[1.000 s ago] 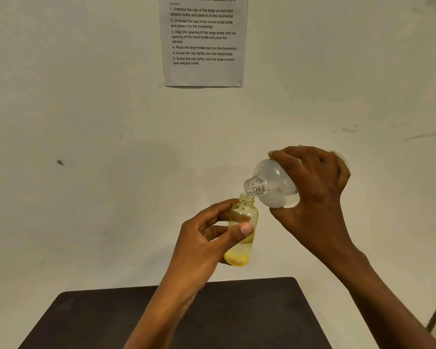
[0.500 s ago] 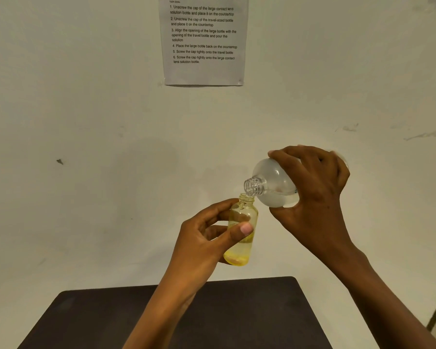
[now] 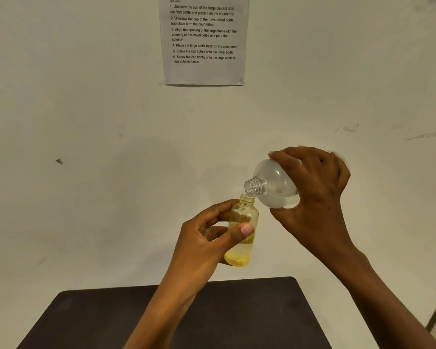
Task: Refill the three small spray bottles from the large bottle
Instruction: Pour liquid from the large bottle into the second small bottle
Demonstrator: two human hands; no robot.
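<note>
Mid-pour: large clear bottle [image 3: 275, 185] gripped in right hand [image 3: 317, 195], small yellow bottle [image 3: 246, 215] pinched in left hand [image 3: 204, 240], only partly filled; refilling apparently unfinished

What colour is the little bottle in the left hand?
See-through yellow: the small bottle is tinted glass or plastic, clearest in the head view.

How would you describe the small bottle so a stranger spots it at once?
Look below the instruction sheet on the wall, just above the dark table. There the left hand holds the small bottle roughly upright, its open neck under the large bottle tilted by the right hand. Only it is yellow-tinted; the other is clear.
</note>
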